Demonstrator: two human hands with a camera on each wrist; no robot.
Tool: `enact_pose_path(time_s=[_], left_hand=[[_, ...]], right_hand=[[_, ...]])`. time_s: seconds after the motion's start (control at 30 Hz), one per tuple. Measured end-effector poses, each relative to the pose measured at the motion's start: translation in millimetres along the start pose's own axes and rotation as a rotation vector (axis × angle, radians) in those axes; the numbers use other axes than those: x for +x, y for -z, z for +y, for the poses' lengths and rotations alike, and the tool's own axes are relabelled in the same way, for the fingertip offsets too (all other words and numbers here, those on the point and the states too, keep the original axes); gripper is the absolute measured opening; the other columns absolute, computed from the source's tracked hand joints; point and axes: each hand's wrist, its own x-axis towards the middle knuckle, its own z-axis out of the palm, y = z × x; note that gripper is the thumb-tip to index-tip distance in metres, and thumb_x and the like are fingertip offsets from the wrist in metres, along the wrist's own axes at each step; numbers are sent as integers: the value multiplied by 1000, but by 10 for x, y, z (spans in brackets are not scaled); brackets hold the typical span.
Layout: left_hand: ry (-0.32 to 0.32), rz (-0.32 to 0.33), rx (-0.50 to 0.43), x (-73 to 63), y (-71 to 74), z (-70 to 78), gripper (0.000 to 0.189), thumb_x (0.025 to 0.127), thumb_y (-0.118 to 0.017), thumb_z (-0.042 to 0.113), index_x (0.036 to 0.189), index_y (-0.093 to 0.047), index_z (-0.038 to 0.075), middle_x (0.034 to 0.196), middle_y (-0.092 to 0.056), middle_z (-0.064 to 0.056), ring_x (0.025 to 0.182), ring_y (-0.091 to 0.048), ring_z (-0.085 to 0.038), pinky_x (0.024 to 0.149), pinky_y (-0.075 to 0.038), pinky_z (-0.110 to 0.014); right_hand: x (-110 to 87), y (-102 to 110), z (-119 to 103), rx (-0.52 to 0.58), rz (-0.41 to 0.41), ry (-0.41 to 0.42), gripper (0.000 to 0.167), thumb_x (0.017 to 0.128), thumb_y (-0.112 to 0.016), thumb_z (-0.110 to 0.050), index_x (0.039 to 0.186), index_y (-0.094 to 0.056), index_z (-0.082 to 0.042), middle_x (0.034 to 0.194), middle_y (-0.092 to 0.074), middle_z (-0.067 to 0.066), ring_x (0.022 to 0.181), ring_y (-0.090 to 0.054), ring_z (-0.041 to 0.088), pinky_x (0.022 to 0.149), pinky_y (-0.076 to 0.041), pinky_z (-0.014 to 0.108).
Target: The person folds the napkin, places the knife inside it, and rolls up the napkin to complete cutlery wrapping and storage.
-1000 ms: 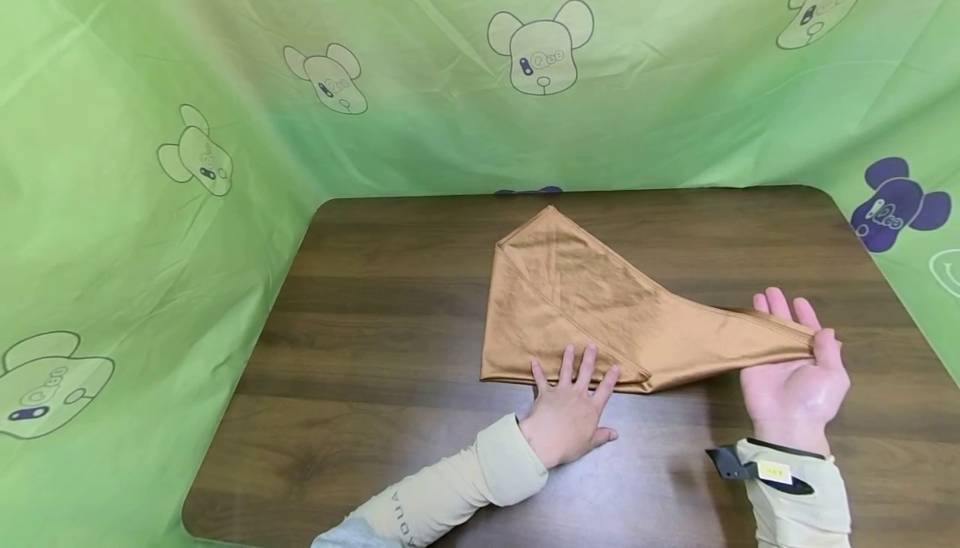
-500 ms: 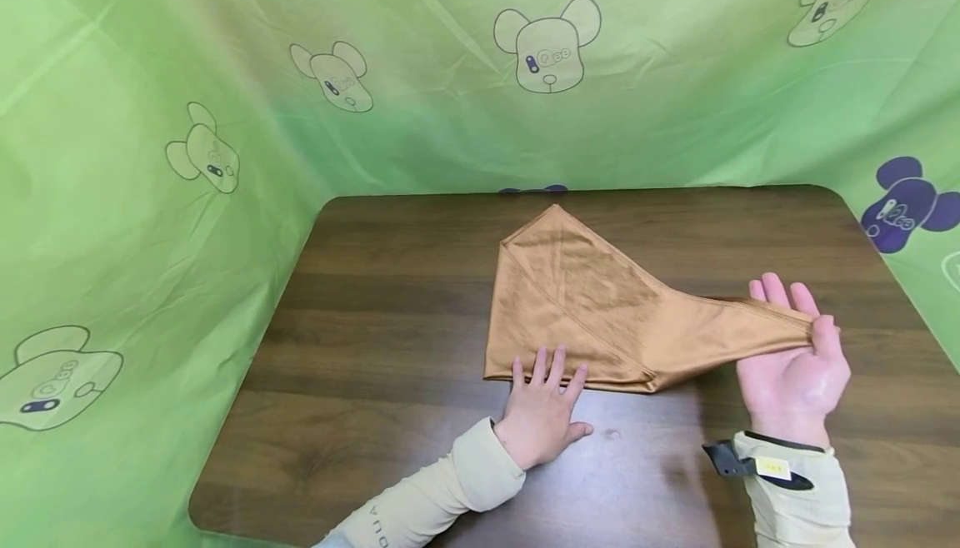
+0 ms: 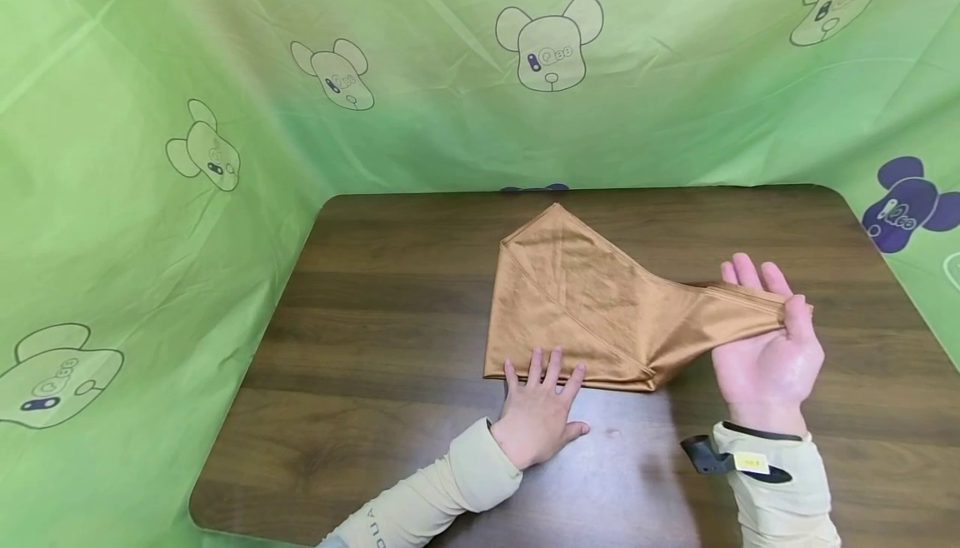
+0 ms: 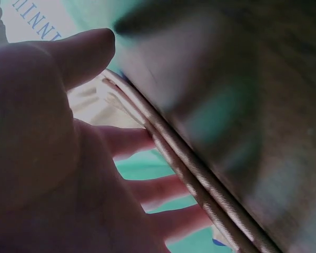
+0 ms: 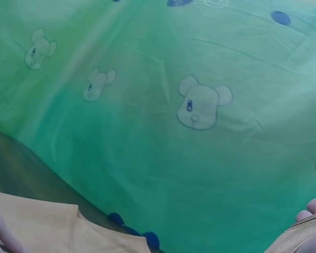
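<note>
A shiny copper-brown cloth (image 3: 577, 298), folded in layers, lies on the table with a peak at its far side and a diagonal seam across it. My left hand (image 3: 540, 415) rests palm down on its near edge, fingers spread over the fabric and thumb out to the side. Close up in the left wrist view, the doubled cloth edge (image 4: 184, 163) runs against those fingers. On the right, my right hand (image 3: 768, 365) is turned palm up, its thumb pinching the cloth's narrow end against the fingers. That end is raised off the table, creased and sloping down to the flat part.
The dark wood table (image 3: 360, 323) has rounded corners. A green curtain (image 3: 435, 73) printed with bear heads stands along its back and sides. A black strap mount (image 3: 735, 458) sits on my right wrist.
My right hand has moved left and away from me with the pinched end, so the cloth between the hands now creases. The left hand slid left along the near edge, then stayed.
</note>
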Motion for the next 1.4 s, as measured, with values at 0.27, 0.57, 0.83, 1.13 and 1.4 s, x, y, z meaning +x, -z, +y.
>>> enact_pose_path(time_s=[0.27,0.57,0.83,1.13,1.4], left_hand=[[2,9,0,4,-18,-13,75,90,-40,69,154,-17,38,163,-16,-2,149,-21,-28,108,-30,-62],[3,18,8,-14,-25,-10,76,90,-41,69,154,-19,36,162,-18,-3,148,-23,-28,107,-32,-62],[0,43,19,-21,-33,-13,77,89,-42,70,154,-21,35,162,-18,-5,147,-25,-29,106,-33,-62],[6,71,28,-17,-31,-15,77,87,-44,71,152,-25,35,161,-22,-5,146,-29,-29,105,-35,-61],[21,79,37,-9,-49,-20,78,86,-45,73,152,-27,35,160,-23,-5,145,-29,-30,104,-36,-61]], right_hand=[[3,-35,246,-65,-74,-51,40,100,-37,-19,133,-42,3,145,-41,27,135,-42,40,122,-8,32],[-8,-20,523,-127,-157,-113,40,104,-31,-20,129,-46,8,137,-48,31,128,-48,41,121,4,28],[-10,-13,738,-221,-178,-139,42,106,-26,-20,131,-45,7,137,-48,28,126,-51,37,120,7,29],[-45,41,1043,-605,-149,-97,42,106,-25,-24,129,-53,-1,137,-53,15,148,-14,29,122,-2,33],[-84,163,1294,-765,-170,-46,41,106,-30,-23,129,-56,-1,130,-62,11,134,-46,25,118,-23,32]])
